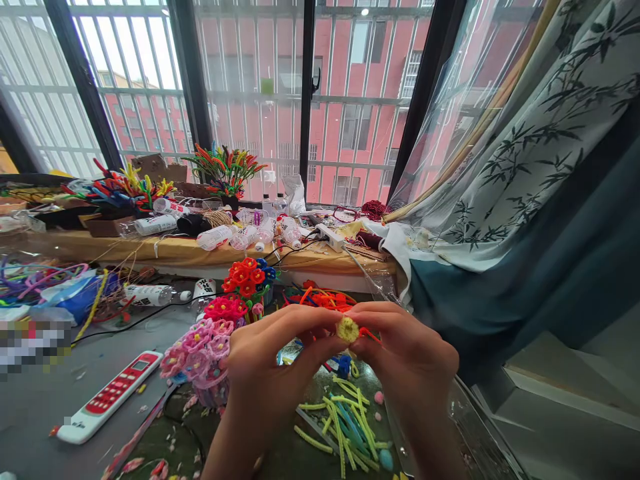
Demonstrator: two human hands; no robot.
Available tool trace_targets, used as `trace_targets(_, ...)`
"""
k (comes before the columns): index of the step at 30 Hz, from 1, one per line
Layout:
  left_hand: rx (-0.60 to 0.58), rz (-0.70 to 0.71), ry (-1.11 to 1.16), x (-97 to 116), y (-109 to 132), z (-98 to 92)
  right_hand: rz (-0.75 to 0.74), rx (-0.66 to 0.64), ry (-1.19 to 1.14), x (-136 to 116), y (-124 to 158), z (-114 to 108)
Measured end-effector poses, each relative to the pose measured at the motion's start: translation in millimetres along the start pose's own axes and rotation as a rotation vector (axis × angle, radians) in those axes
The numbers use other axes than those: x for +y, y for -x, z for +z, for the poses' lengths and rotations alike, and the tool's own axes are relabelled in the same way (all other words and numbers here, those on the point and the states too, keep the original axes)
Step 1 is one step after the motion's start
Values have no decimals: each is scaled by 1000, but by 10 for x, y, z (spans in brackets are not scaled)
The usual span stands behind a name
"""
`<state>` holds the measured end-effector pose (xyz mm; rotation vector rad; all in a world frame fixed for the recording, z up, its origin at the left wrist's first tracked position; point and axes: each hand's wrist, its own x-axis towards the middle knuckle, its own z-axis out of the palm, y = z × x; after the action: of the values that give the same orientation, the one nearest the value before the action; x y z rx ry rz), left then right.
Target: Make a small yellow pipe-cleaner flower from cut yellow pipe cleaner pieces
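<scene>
Both hands meet at mid-view over the work table, with a small round piece of coiled yellow pipe cleaner [347,329] pinched between them. The thumb and fingers of my left hand [285,347] press on its left side. From the other side, my right hand [400,347] grips it between thumb and fingertips. A short red-orange pipe cleaner [369,335] sticks out by the right fingers; its other end is hidden. Below the hands lie loose yellow-green pipe cleaner pieces [345,427] with some light blue ones [353,420] among them.
Pink pipe-cleaner flowers [200,353] and red ones [245,275] stand left of my hands. A white remote-like device with red keys [113,398] lies at the left. Plastic bottles [215,237] and a power strip [330,237] sit on the windowsill. A dark curtain [500,313] hangs at right.
</scene>
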<state>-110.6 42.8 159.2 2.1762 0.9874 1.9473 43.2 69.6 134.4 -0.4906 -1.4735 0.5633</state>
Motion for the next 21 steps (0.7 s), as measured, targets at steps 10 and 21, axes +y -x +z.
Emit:
trace_targets(10,-93,43,96,-42,-45,-14,-35,-37,-48,10,-12,-59)
trace_targets(21,-127,53,118,-80,-36,9,-77,-6,53,4,13,-5)
